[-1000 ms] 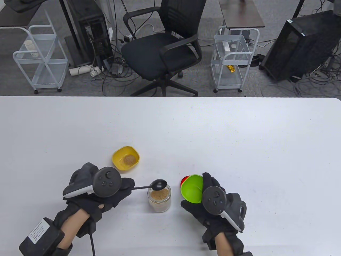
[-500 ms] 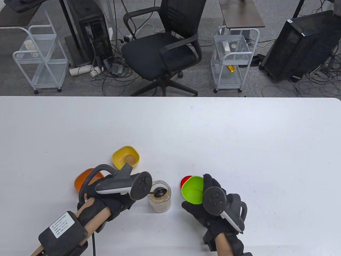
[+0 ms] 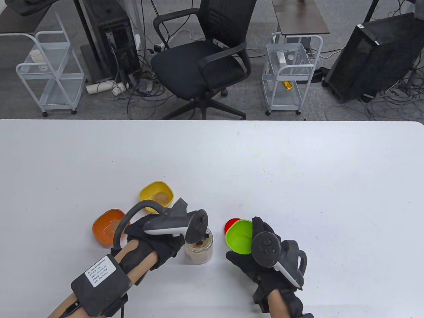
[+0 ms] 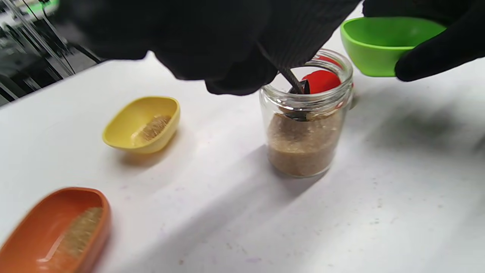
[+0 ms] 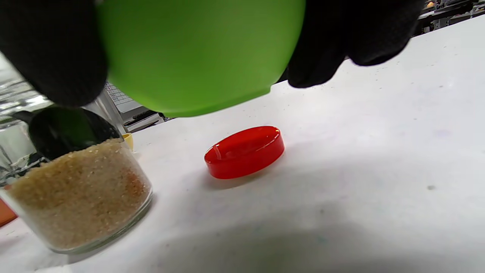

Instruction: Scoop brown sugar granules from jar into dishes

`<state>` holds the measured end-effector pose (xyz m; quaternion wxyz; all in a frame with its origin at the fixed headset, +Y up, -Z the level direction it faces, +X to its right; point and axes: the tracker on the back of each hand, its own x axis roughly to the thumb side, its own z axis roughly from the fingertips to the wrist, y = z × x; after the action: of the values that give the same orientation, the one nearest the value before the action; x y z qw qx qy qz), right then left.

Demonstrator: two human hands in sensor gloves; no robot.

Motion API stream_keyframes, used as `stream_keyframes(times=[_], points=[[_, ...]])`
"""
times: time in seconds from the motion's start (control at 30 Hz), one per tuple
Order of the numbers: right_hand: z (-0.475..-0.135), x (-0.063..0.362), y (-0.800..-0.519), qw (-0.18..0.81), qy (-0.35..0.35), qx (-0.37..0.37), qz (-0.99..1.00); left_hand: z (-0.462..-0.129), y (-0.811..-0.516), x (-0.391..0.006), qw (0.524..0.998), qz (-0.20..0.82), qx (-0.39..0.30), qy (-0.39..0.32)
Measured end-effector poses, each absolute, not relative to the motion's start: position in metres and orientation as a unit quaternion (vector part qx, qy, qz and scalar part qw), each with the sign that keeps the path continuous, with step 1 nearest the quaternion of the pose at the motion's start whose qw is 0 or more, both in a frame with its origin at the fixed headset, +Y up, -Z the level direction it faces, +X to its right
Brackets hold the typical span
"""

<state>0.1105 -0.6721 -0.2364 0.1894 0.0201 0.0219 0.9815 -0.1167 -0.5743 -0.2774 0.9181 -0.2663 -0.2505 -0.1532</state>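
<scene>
In the table view, a glass jar (image 3: 198, 249) of brown sugar (image 3: 199, 245) is seen standing on the white table (image 3: 298, 172), near its 6 o'clock edge. The left hand (image 3: 155, 238) is held at the jar's 9 o'clock side, with its tracker (image 3: 179, 225) covering part of the jar mouth. A yellow dish (image 3: 156, 195) with a little sugar lies at the jar's 11 o'clock, and an orange dish (image 3: 107, 228) at its 9 o'clock. At the jar's 3 o'clock, a green dish (image 3: 239, 237) is held by the right hand (image 3: 261, 261), tilted, with a red lid (image 3: 230, 225) partly hidden behind it.

In the left wrist view, a black spoon (image 4: 297, 94) is pinched in the grip of the left hand (image 4: 227, 41), its bowl lowered into the jar (image 4: 306, 117) at the sugar's surface. Sugar is visible in the yellow dish (image 4: 142, 123) and the orange dish (image 4: 57, 231).

In the right wrist view, the green dish (image 5: 201, 53) is gripped from both sides by the right hand's fingers (image 5: 49, 49), lifted above the table. The lid (image 5: 245, 151) lies flat on the table below it, near the jar (image 5: 75, 197) but apart from it. The spoon bowl (image 5: 64, 131) is seen inside the jar.
</scene>
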Motion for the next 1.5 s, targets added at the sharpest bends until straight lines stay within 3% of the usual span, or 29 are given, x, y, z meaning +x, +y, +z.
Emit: stream_keyframes(times=[0.57,1.5], points=[[-0.238,0.111,-0.674,0.194,0.027,0.022,0.980,-0.306,-0.584,-0.165,0.889,0.058,-0.384,-0.243],[-0.238,0.110,-0.676,0.196,0.018,0.035,0.980,-0.312,-0.576,-0.215,0.890,0.149,-0.370,-0.220]])
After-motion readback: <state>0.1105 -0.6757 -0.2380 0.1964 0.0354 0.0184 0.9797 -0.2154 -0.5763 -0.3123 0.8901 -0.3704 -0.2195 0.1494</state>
